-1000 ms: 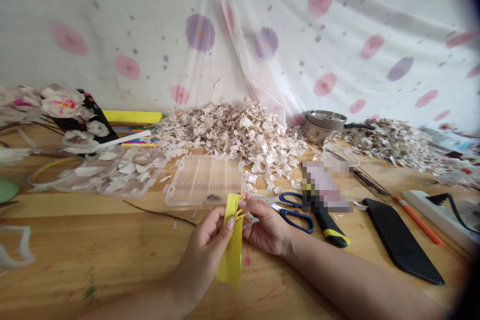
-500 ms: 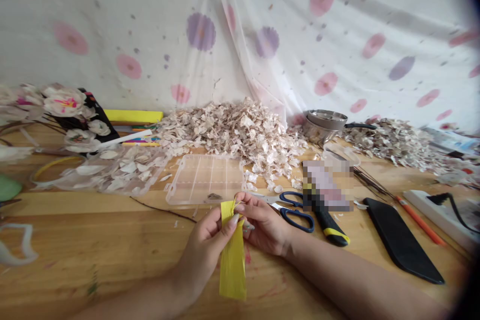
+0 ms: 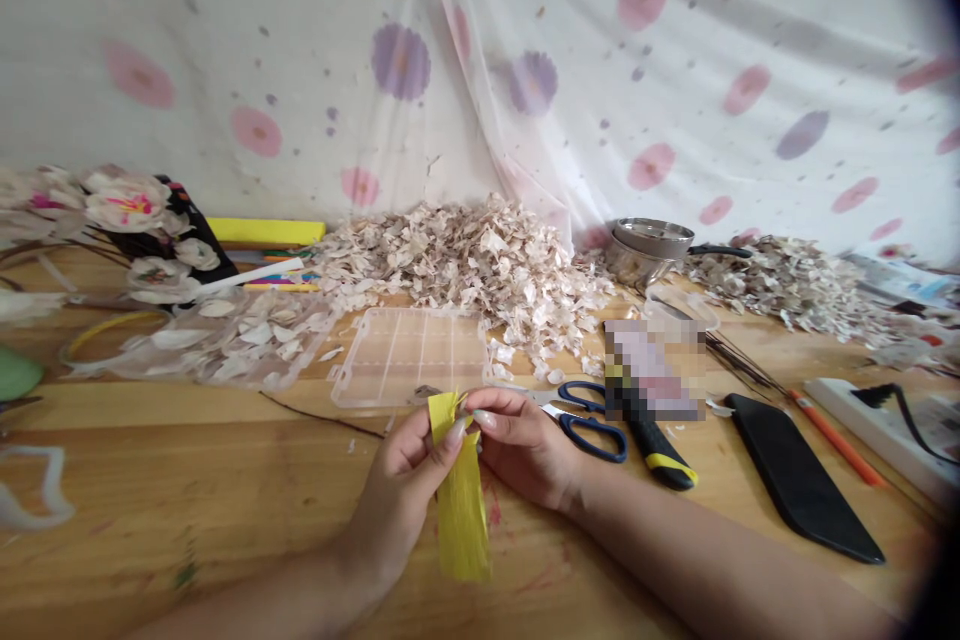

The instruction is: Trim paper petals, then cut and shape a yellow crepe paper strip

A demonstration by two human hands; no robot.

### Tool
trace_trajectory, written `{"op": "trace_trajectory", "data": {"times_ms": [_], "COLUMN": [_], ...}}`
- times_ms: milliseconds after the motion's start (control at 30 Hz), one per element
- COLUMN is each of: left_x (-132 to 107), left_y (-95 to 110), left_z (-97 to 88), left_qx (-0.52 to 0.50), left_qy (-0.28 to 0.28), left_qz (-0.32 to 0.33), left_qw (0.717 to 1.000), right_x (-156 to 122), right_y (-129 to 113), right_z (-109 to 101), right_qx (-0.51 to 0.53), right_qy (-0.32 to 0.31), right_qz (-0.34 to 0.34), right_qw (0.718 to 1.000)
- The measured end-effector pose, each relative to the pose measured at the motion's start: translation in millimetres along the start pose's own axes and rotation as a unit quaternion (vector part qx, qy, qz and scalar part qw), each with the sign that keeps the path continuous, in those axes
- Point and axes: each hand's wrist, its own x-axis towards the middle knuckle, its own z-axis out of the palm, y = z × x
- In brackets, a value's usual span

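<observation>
Yellow crepe-paper strip (image 3: 462,510), fringed at its top edge, hanging limp, its upper end pinched between left hand (image 3: 405,490) and right hand (image 3: 525,445) fingers.

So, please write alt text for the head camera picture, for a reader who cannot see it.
Two hands pinch the top of a yellow paper strip above a wooden table, left hand beside right hand. Behind lie a clear plastic box, blue scissors and a pile of pale petals.
</observation>
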Motion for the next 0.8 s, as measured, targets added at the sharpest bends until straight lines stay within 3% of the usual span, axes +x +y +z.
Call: {"op": "trace_trajectory", "data": {"times_ms": [167,667,800], "left_x": [1.3,0.7,1.9], "left_y": [2.3,5.0,5.8], "left_z": [2.3,5.4,6.3], "left_qx": [-0.020,-0.013,-0.022], "left_qy": [-0.006,0.016,0.001], "left_qz": [-0.014,-0.061,-0.060], "left_qw": [1.000,0.998,0.998], "right_x": [-0.9,-2.9,-3.0], "right_y": [2.9,2.5,2.9], "right_z": [1.3,2.6,2.6], "right_qx": [-0.038,-0.119,-0.124], "right_qy": [0.002,-0.017,-0.010], "right_qz": [-0.034,-0.062,-0.063], "right_qw": [0.999,0.991,0.990]}}
